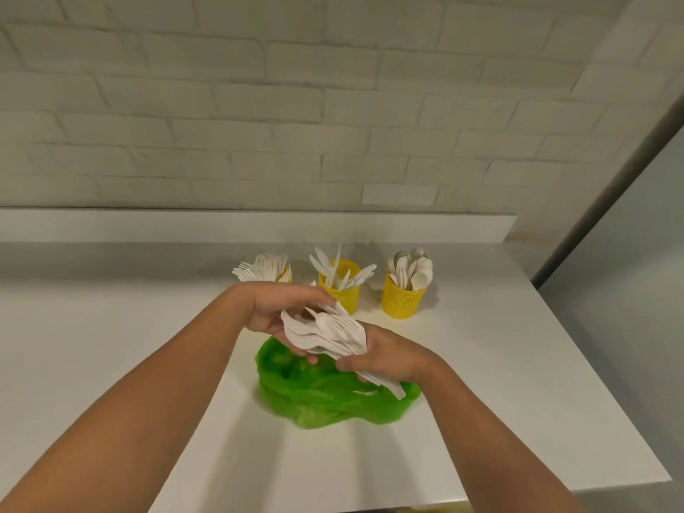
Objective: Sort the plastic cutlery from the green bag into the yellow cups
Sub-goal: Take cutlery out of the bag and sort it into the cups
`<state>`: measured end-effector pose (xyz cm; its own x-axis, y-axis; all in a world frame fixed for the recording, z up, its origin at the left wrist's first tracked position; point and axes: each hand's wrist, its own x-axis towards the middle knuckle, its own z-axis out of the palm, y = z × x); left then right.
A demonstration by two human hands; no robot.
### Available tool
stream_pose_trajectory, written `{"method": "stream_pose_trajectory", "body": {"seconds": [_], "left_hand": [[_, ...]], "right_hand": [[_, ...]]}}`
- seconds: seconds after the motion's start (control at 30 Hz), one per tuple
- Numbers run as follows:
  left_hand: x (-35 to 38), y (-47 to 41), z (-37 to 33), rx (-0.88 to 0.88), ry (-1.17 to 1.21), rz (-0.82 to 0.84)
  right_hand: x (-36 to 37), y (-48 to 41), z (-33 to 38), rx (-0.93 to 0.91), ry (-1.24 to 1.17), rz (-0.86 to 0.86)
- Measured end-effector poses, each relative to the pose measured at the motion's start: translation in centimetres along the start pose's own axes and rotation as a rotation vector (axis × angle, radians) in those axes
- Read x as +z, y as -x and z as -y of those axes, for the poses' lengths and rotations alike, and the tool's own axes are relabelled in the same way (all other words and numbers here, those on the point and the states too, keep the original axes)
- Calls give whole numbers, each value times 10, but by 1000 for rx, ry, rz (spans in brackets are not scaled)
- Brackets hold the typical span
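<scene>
A crumpled green bag (325, 396) lies on the white counter. Just above it, my right hand (388, 355) grips a bundle of white plastic cutlery (325, 333). My left hand (281, 309) touches the same bundle from the upper left, fingers spread over its ends. Behind stand three yellow cups: the left cup (287, 274) holds forks and is mostly hidden by my left hand, the middle cup (342, 286) holds knives, the right cup (403, 298) holds spoons. One white piece (364, 393) lies in the bag.
The white counter (499, 383) ends at a front edge near me and a right edge. A white brick wall (296, 105) rises behind a low ledge at the back.
</scene>
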<state>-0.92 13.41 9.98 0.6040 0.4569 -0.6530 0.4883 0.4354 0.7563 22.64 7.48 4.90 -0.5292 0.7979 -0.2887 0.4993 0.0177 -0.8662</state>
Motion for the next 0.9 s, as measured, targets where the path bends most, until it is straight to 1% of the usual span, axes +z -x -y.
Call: {"method": "stream_pose_trajectory", "body": {"seconds": [0.07,0.1,0.17,0.23,0.3,0.37,0.47,0.53,0.63,0.8,0.87,0.9], "left_hand": [[0,4,9,70,206,-41],[5,3,13,118,259,-105],[21,-8,22,260,339,-313],[34,-19,22,426,495,-540],[40,-23,19,536,569,-657],[41,-23,14,541,538,-752],[40,-25,6,461,524,-889],[38,-25,1,394,503,-932],[39,-26,-6,333,367,-949],[44,-25,-23,304,153,-947],[39,-23,-24,316,168,-892],[37,-21,-24,356,254,-852]], "right_hand": [[3,-2,-7,15,-34,-43],[4,-3,-10,26,-62,-50],[10,-5,-13,48,-138,-44],[19,-10,-10,41,-185,-40],[25,-18,-6,14,-167,-65],[27,-27,-4,5,-164,-65],[28,-39,-1,40,-170,-72],[28,-44,3,107,-189,-61],[32,-49,6,192,-397,-13],[39,-54,12,197,-633,-19],[38,-54,11,200,-652,-74],[36,-53,13,190,-647,-107]]}}
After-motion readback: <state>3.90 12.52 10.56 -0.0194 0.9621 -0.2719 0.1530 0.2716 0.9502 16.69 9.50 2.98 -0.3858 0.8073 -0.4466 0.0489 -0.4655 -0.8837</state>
